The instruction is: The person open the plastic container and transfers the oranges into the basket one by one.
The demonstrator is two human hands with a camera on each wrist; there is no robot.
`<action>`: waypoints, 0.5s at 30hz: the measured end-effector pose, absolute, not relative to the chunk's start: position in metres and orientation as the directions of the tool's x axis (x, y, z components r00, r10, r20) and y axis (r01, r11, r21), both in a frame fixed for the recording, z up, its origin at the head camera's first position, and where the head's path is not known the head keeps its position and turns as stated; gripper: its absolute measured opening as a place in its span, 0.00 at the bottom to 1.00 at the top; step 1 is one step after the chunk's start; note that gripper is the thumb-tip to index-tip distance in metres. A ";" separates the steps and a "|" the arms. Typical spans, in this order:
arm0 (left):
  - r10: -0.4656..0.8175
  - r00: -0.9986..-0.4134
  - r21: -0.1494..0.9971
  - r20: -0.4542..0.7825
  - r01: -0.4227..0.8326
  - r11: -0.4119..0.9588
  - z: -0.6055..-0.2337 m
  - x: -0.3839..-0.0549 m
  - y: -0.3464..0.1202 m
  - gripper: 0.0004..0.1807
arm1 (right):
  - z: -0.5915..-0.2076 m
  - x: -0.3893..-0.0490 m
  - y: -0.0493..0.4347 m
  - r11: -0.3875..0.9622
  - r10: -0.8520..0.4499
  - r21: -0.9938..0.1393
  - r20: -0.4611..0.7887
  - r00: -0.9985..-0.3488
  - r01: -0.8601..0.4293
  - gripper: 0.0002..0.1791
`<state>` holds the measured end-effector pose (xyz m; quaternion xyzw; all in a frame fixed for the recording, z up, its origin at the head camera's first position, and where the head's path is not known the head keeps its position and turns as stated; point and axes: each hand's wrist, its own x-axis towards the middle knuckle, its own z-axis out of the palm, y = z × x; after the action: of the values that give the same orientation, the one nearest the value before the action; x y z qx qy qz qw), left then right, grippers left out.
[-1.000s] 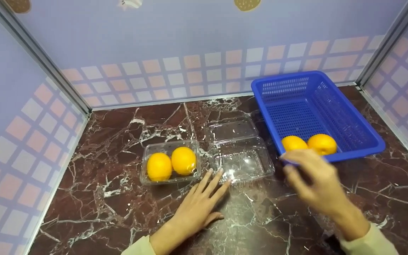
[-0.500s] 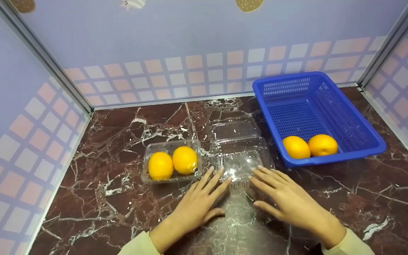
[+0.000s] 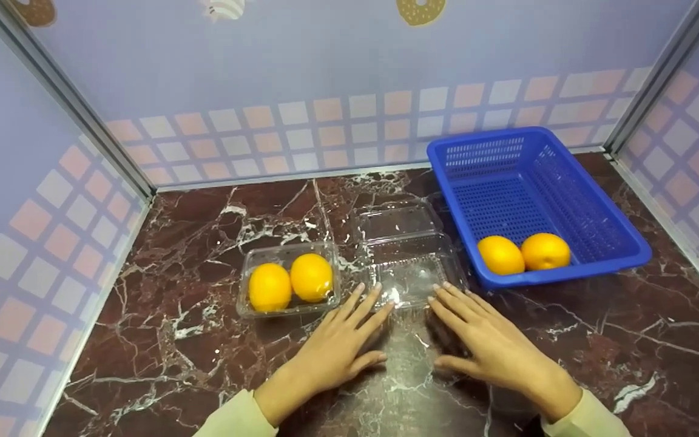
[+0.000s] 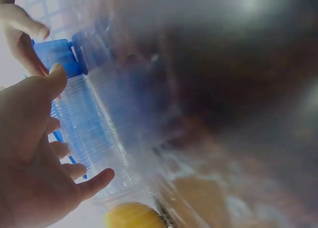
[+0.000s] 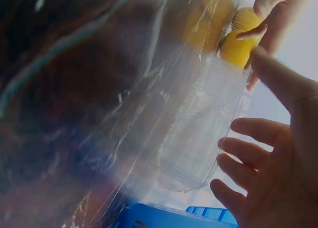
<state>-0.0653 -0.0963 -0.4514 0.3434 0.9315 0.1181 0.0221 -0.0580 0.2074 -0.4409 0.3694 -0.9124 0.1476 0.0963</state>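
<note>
A clear plastic clamshell box [image 3: 413, 273] lies with its lid [image 3: 398, 221] folded back, between my two hands. My left hand [image 3: 334, 349] spreads its straight fingers at the box's near left corner. On the other side, the fingertips of my right hand [image 3: 486, 340] reach the near right edge, fingers straight. Neither hand grips anything. In the right wrist view the box wall [image 5: 198, 118] stands right beside the right fingers. To the left, a second clear box [image 3: 289, 309] holds two oranges [image 3: 270, 286].
At the right stands a blue plastic basket [image 3: 613, 209] with two oranges [image 3: 545, 251] in its near end. Patterned panels [image 3: 325, 73] wall in the dark marble tabletop [image 3: 161, 358] at the back and sides.
My right hand has come left from the basket's near edge to the box's near right edge, its fingers straightening. The left hand stays about where it was.
</note>
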 end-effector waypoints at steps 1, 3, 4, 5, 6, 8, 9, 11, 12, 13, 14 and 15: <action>0.648 -0.760 0.233 0.041 0.638 0.734 -0.451 -0.067 -0.095 0.45 | -0.442 -0.058 0.208 0.686 -0.644 -0.203 0.279 -0.713 -0.699 0.52; 0.654 -0.755 0.241 0.039 0.642 0.728 -0.449 -0.070 -0.093 0.45 | -0.443 -0.057 0.208 0.697 -0.634 -0.214 0.261 -0.728 -0.684 0.54; 0.656 -0.754 0.248 0.038 0.643 0.725 -0.448 -0.071 -0.091 0.44 | -0.443 -0.057 0.207 0.707 -0.625 -0.221 0.250 -0.740 -0.672 0.54; 0.657 -0.753 0.256 0.037 0.642 0.722 -0.447 -0.072 -0.090 0.44 | -0.443 -0.057 0.207 0.717 -0.616 -0.223 0.240 -0.750 -0.661 0.54; 0.656 -0.754 0.268 0.032 0.639 0.721 -0.447 -0.074 -0.088 0.44 | -0.443 -0.057 0.207 0.727 -0.607 -0.226 0.232 -0.760 -0.649 0.53; 0.653 -0.757 0.296 0.021 0.629 0.719 -0.445 -0.076 -0.084 0.44 | -0.442 -0.057 0.207 0.748 -0.585 -0.228 0.219 -0.781 -0.624 0.51; 0.651 -0.759 0.306 0.015 0.624 0.719 -0.445 -0.077 -0.082 0.44 | -0.442 -0.057 0.207 0.757 -0.574 -0.228 0.217 -0.790 -0.612 0.51; 0.646 -0.763 0.322 0.007 0.614 0.721 -0.443 -0.080 -0.078 0.44 | -0.441 -0.058 0.207 0.770 -0.556 -0.226 0.219 -0.802 -0.596 0.49; 0.643 -0.766 0.326 0.002 0.608 0.724 -0.442 -0.081 -0.076 0.44 | -0.441 -0.058 0.207 0.776 -0.548 -0.229 0.218 -0.808 -0.588 0.49; 0.640 -0.769 0.330 -0.002 0.603 0.726 -0.442 -0.082 -0.075 0.43 | -0.441 -0.058 0.208 0.781 -0.541 -0.232 0.215 -0.813 -0.580 0.48; 0.637 -0.771 0.331 -0.005 0.600 0.728 -0.441 -0.082 -0.073 0.43 | -0.441 -0.058 0.208 0.784 -0.535 -0.234 0.213 -0.817 -0.575 0.48; 0.634 -0.773 0.331 -0.009 0.596 0.732 -0.440 -0.083 -0.072 0.43 | -0.440 -0.058 0.208 0.787 -0.532 -0.234 0.208 -0.820 -0.570 0.48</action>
<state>-0.0831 -0.0722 -0.4400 0.3311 0.9285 0.1567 0.0609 -0.0584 0.2083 -0.4405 0.2923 -0.9431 0.1446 0.0656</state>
